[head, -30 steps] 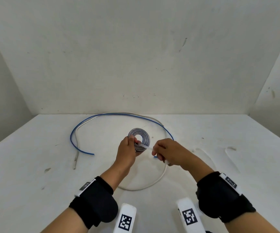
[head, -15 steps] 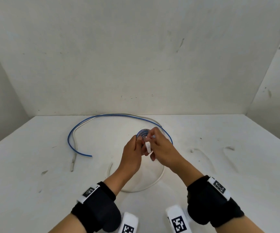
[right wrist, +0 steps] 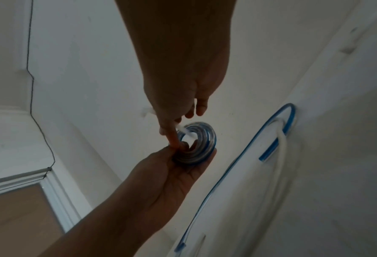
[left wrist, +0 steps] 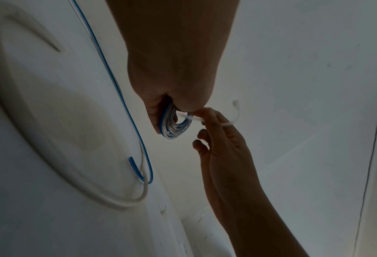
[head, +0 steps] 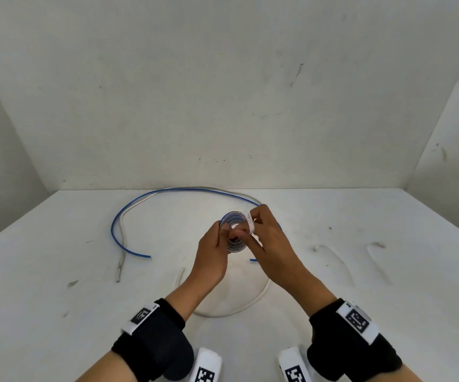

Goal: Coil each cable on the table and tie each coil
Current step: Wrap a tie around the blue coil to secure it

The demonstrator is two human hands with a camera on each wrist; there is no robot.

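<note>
My left hand [head: 223,237] grips a small coil of clear, blue-striped cable [head: 234,230] above the table, thumb in front and fingers behind. In the left wrist view the coil [left wrist: 174,125] sits in the curled fingers. My right hand [head: 253,227] pinches a short white tie [head: 250,226] at the coil's right rim. The right wrist view shows the tie [right wrist: 184,130] passing into the coil's [right wrist: 201,144] hole beside my index finger. A loose end of the tie [left wrist: 235,113] sticks up past my right fingers.
A loose blue cable [head: 117,224] arcs over the far half of the white table [head: 57,285], with a white cable [head: 261,296] beside it that curves round under my wrists. Walls close off the back and both sides.
My right hand has come in from the right with the tie and now meets the coil at its right rim. The left hand has kept hold of the coil and raised it a little.
</note>
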